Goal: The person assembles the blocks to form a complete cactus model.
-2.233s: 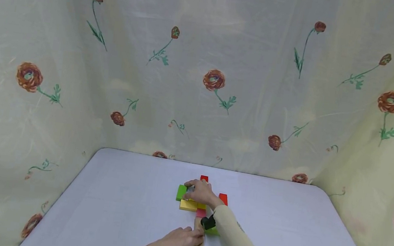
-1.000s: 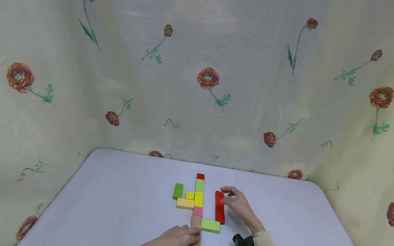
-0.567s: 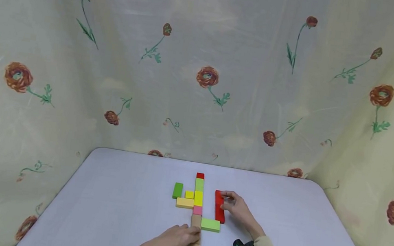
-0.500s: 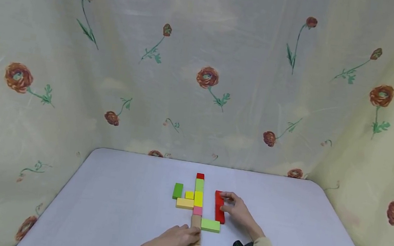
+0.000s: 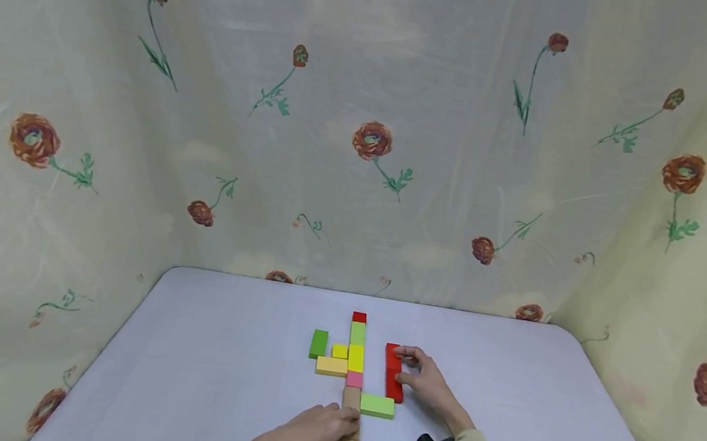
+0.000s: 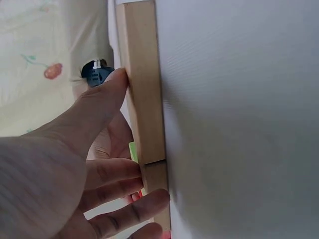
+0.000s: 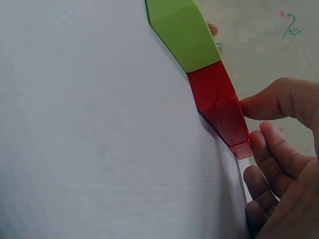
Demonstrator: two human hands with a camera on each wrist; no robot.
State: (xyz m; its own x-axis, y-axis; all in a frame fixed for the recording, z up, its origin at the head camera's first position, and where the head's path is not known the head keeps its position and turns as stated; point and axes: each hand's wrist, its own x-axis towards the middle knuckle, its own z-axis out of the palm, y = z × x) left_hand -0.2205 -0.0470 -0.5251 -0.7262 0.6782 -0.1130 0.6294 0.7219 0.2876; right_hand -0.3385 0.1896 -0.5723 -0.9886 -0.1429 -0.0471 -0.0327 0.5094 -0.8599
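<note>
My left hand (image 5: 303, 439) rests against a row of plain wooden blocks (image 6: 144, 89) lying end to end. In the left wrist view its thumb touches one long block, and its spread fingers reach past the joint to another. My right hand (image 5: 429, 381) is at the right side of two red blocks, the farther one (image 5: 392, 355) and the nearer one (image 5: 394, 389), lined up end to end. Its fingertips and thumb touch them without wrapping round them. A light green block (image 5: 377, 406) lies crosswise, joining the wooden row to the red blocks.
Beyond the wooden row run a pink block (image 5: 354, 379), a yellow block (image 5: 356, 358), a light green block (image 5: 358, 334) and a red block (image 5: 359, 317). Left of them lie a small yellow block (image 5: 340, 351), a pale yellow block (image 5: 332, 366) and a green block (image 5: 318, 344).
My right hand has moved from above the middle row to the right, onto the red blocks, where it has stayed almost still. My left hand keeps its place on the wooden blocks.
</note>
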